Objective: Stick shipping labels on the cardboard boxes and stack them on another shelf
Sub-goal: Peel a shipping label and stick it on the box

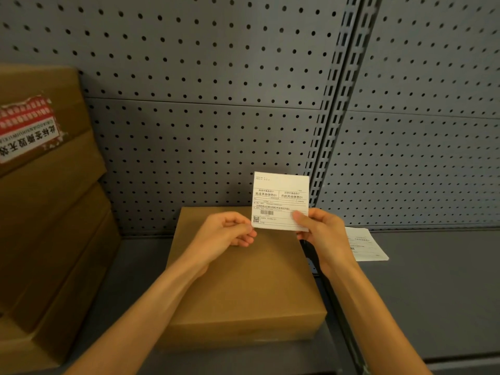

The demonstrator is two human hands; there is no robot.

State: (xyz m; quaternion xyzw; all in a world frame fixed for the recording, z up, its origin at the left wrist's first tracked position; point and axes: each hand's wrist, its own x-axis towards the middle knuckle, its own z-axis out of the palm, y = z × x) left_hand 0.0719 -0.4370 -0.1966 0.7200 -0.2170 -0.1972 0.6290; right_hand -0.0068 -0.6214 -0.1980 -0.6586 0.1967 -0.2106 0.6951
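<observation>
A white shipping label with black print, a barcode and a QR code is held upright above a flat brown cardboard box on the grey shelf. My right hand pinches the label's lower right corner, thumb on the front. My left hand pinches the lower left corner with curled fingers. The box lies below both hands, its top bare.
A stack of brown cardboard boxes stands at the left, the top one bearing a torn red and white sticker. A small pile of white labels lies on the shelf to the right. Grey pegboard forms the back wall.
</observation>
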